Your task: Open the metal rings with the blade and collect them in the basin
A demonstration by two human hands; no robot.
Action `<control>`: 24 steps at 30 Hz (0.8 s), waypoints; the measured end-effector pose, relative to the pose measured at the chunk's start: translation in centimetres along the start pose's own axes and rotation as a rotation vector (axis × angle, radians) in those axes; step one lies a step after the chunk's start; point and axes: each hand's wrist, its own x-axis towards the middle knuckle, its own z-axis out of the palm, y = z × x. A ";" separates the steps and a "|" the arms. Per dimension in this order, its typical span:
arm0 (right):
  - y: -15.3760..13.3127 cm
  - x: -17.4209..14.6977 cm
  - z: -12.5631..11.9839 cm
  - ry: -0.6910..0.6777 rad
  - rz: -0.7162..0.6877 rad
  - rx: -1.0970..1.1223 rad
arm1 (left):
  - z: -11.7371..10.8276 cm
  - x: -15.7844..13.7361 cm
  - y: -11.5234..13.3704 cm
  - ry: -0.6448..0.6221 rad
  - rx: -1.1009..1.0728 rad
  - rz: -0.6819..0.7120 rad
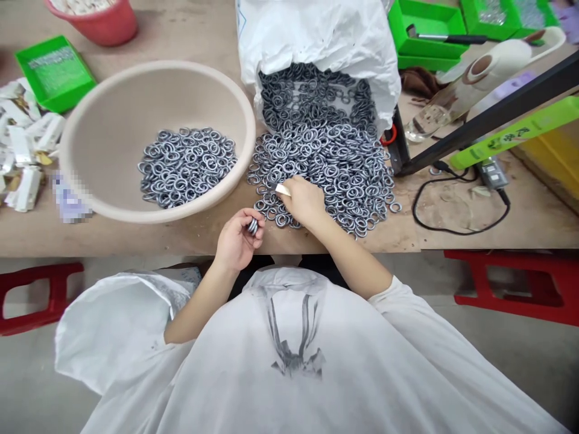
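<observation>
Rings [348, 158] lay heaped on the desk [194, 239], probably hard, light and slick, best pinched by the rim; the left hand [234, 242] clasped a few in its grip, while the right hand [304, 201] touched others, its grip unclear.

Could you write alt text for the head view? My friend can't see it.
A person's left hand holds a few grey rings while the right hand is at the near edge of a heap of rings spilling from a white sack. A beige basin beside the heap holds more.
</observation>
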 end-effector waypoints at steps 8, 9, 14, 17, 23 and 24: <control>0.7 -4.1 -2.0 -0.308 -0.006 1.202 | 1.6 1.5 -2.2 -0.046 0.280 0.206; 0.6 -4.6 -2.1 -0.304 0.015 1.280 | 1.9 1.6 -2.6 -0.094 0.320 0.232; 0.3 -6.1 -1.7 -0.058 0.102 1.394 | 3.2 1.4 -3.5 -0.193 0.435 0.346; 0.6 -6.3 -1.8 -0.065 0.105 1.359 | 3.5 1.2 -3.3 -0.231 0.549 0.409; 1.0 -6.3 -2.1 -0.117 0.007 1.307 | 4.1 0.6 -2.5 -0.209 0.473 0.242; 0.9 -6.3 -2.0 -0.099 -0.009 1.280 | 4.3 0.5 -2.5 -0.185 0.402 0.180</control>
